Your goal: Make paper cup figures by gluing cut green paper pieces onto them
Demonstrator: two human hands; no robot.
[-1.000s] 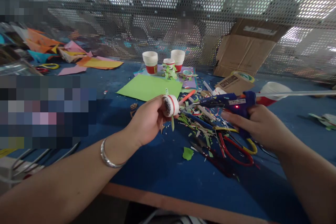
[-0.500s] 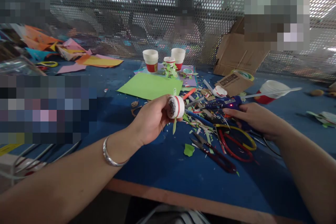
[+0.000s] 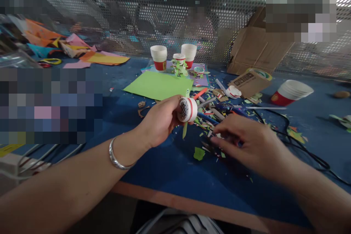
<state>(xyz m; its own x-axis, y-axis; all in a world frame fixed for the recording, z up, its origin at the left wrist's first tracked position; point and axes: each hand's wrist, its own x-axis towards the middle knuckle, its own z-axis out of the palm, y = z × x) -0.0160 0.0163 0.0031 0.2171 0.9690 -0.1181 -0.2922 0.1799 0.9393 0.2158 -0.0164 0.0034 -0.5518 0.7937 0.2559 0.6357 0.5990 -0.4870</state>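
Observation:
My left hand (image 3: 164, 119) is closed around a small round paper-cup craft piece (image 3: 188, 109). It is white with a red stripe, a black net pattern on its end and green paper strips sticking out. Slightly blurred, my right hand (image 3: 244, 139) hovers over the paper scraps (image 3: 204, 126) with thumb and fingers apart, holding nothing that I can see. Beyond it lies the dark blue glue gun (image 3: 226, 108), mostly covered, with a clear glue stick (image 3: 265, 108) at its back. Scissors beneath the right hand are largely hidden.
A green paper sheet (image 3: 160, 85) lies ahead, with stacked paper cups (image 3: 159, 58) behind. More cups (image 3: 292, 92) lean at the right near a black cable (image 3: 307, 153). Cardboard (image 3: 257, 49) stands against the mesh wall. Coloured paper (image 3: 105, 57) is piled at the left.
My right hand has let go of the glue gun, which now lies on the table, and has moved nearer and to the left. My left hand keeps its hold on the craft piece.

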